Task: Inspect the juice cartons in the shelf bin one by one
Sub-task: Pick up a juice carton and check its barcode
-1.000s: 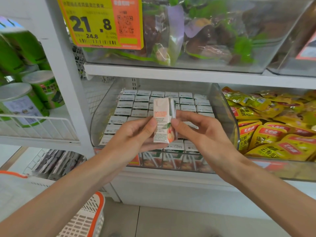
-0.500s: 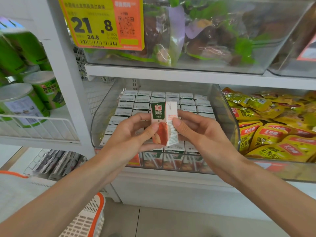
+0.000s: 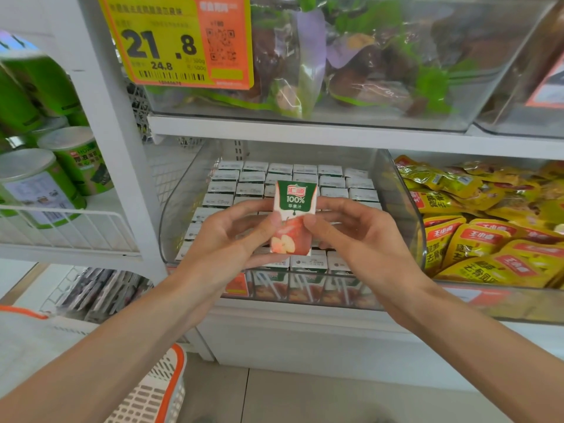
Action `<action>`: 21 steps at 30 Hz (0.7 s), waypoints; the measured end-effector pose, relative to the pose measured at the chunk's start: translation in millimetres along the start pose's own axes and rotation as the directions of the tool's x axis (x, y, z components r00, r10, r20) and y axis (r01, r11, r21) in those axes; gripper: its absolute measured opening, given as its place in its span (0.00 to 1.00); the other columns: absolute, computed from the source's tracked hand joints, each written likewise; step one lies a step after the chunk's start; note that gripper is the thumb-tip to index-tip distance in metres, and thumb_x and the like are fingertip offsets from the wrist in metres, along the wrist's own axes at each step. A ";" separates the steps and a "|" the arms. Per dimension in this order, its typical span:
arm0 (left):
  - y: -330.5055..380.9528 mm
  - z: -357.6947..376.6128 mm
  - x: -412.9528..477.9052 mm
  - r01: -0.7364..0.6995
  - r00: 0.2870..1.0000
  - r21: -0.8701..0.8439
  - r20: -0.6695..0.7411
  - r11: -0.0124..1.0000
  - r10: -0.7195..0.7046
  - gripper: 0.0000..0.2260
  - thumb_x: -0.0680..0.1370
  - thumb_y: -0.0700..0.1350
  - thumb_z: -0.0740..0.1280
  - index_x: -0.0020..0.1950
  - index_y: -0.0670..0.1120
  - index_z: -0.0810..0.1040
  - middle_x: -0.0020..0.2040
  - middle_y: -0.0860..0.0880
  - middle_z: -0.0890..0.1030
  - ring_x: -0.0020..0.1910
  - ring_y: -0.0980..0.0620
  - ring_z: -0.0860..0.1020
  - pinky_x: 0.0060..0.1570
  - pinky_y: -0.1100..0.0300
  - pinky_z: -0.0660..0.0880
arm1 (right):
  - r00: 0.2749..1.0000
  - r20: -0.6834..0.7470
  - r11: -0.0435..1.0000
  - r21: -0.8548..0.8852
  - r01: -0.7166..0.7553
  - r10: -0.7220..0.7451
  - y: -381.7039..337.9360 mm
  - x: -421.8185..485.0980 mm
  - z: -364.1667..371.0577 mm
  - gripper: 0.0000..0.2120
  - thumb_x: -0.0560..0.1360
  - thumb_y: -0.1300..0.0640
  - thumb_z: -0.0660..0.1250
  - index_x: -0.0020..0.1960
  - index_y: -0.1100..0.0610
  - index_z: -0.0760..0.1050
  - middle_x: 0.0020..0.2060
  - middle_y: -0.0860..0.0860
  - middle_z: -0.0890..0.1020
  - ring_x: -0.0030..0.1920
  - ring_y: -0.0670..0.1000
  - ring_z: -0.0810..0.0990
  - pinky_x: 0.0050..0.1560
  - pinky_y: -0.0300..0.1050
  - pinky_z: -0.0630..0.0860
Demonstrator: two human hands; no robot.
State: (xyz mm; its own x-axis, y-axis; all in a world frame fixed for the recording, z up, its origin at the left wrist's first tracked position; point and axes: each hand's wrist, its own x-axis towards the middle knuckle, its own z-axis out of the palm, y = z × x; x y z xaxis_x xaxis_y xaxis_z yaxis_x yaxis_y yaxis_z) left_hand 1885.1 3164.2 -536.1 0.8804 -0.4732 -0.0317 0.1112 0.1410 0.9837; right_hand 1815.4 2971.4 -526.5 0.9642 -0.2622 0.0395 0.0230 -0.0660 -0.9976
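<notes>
You hold one juice carton (image 3: 294,218) upright, front facing you, just above the clear shelf bin (image 3: 396,203). Your two hands, left hand (image 3: 225,239) and right hand (image 3: 357,236), each pinch a side edge. The packed cartons (image 3: 331,181) stand six across in the back row; your hands hide the full count.

1. Juice carton (image 3: 294,206): back face was hidden. Thumbs of left hand (image 3: 225,236) and right hand (image 3: 360,239) covered part of its front.
2. Binned cartons (image 3: 253,177) in clear bin (image 3: 180,215): middle rows were hidden behind both hands, top print too small to read.
3. Price tag (image 3: 180,41): top was cut off, fine text blurred.
4. Green canisters (image 3: 39,184): cut by left edge, uppermost blurred.
5. Basket (image 3: 158,389): cut by bottom edge.
</notes>
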 end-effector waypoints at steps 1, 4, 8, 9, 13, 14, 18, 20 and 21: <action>0.9 -0.5 -0.3 0.003 1.000 -0.019 0.014 1.000 -0.003 0.11 0.78 0.48 0.72 0.61 0.53 0.85 0.57 0.48 0.88 0.55 0.47 0.87 0.49 0.56 0.85 | 1.000 -0.005 1.000 0.016 -0.013 0.013 0.3 0.6 -0.6 0.12 0.78 0.55 0.76 0.62 0.51 0.83 0.50 0.48 0.90 0.53 0.46 0.88 0.54 0.37 0.83; 1.5 -1.9 0.2 0.002 1.000 -0.020 0.027 1.000 -0.002 0.12 0.80 0.44 0.70 0.63 0.52 0.83 0.60 0.47 0.87 0.57 0.45 0.87 0.50 0.55 0.85 | 0.999 -0.008 0.998 0.052 -0.046 0.046 -0.1 1.5 -0.6 0.13 0.80 0.56 0.73 0.64 0.52 0.82 0.50 0.49 0.90 0.52 0.47 0.88 0.52 0.36 0.82; 0.5 -3.0 0.6 -0.007 0.999 -0.005 0.035 1.000 0.007 0.15 0.77 0.46 0.72 0.63 0.53 0.83 0.59 0.48 0.87 0.57 0.46 0.87 0.50 0.55 0.85 | 0.998 0.006 0.996 0.063 -0.061 0.061 0.6 1.4 0.8 0.12 0.81 0.56 0.73 0.64 0.52 0.82 0.51 0.50 0.90 0.52 0.48 0.89 0.52 0.37 0.83; 0.4 -3.4 0.5 -0.012 0.999 0.001 0.039 1.000 0.012 0.15 0.76 0.47 0.73 0.63 0.54 0.83 0.59 0.49 0.87 0.57 0.46 0.87 0.50 0.55 0.85 | 0.998 0.015 0.995 0.075 -0.065 0.064 0.3 1.4 1.1 0.12 0.81 0.56 0.72 0.64 0.52 0.82 0.50 0.50 0.90 0.51 0.48 0.89 0.52 0.37 0.83; -1.1 -3.7 -0.1 -0.042 0.997 0.038 0.063 0.998 0.039 0.18 0.73 0.50 0.76 0.62 0.54 0.83 0.59 0.52 0.86 0.57 0.48 0.87 0.50 0.55 0.85 | 0.995 0.073 0.992 0.099 -0.081 0.074 -3.9 0.0 4.9 0.16 0.77 0.49 0.75 0.63 0.52 0.82 0.50 0.50 0.90 0.52 0.49 0.89 0.58 0.41 0.81; -1.8 -3.5 -0.3 -0.047 0.997 0.045 0.068 0.998 0.044 0.18 0.73 0.50 0.76 0.63 0.54 0.83 0.60 0.53 0.86 0.57 0.49 0.87 0.50 0.56 0.85 | 0.995 0.079 0.993 0.097 -0.071 0.063 -4.5 -0.4 5.8 0.18 0.74 0.48 0.76 0.63 0.52 0.82 0.50 0.51 0.90 0.52 0.49 0.89 0.56 0.39 0.82; -1.2 -3.4 -1.6 -0.056 0.995 0.081 0.090 0.995 0.049 0.20 0.74 0.51 0.75 0.67 0.57 0.81 0.61 0.59 0.85 0.58 0.53 0.86 0.50 0.62 0.83 | 0.997 0.073 0.994 0.097 -0.041 0.034 -4.8 -2.1 6.3 0.19 0.72 0.51 0.79 0.62 0.53 0.83 0.53 0.49 0.89 0.53 0.49 0.89 0.53 0.36 0.83; 0.0 -2.5 -3.0 -0.046 0.990 0.111 0.137 0.993 0.031 0.20 0.77 0.52 0.73 0.69 0.57 0.80 0.63 0.60 0.84 0.60 0.55 0.85 0.52 0.64 0.82 | 0.997 0.069 0.997 0.061 -0.037 0.033 -5.1 -2.0 5.1 0.17 0.74 0.51 0.79 0.61 0.52 0.85 0.55 0.49 0.89 0.54 0.48 0.88 0.57 0.39 0.83; 0.7 -1.4 -3.9 -0.037 0.987 0.118 0.160 0.992 0.018 0.19 0.78 0.52 0.72 0.69 0.57 0.80 0.63 0.60 0.84 0.60 0.55 0.85 0.52 0.65 0.82 | 0.997 0.065 0.998 0.051 -0.038 0.034 -4.7 -1.5 4.3 0.16 0.75 0.51 0.79 0.61 0.52 0.85 0.55 0.49 0.89 0.55 0.49 0.88 0.58 0.42 0.84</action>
State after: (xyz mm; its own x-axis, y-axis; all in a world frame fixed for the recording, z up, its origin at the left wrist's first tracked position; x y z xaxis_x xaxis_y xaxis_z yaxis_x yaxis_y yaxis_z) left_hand 1882.4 3167.4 -535.5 0.7973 -0.6034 0.0147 0.0229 0.0546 0.9982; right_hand 1815.0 2976.2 -522.1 0.9796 -0.2008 0.0014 -0.0001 -0.0073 -1.0000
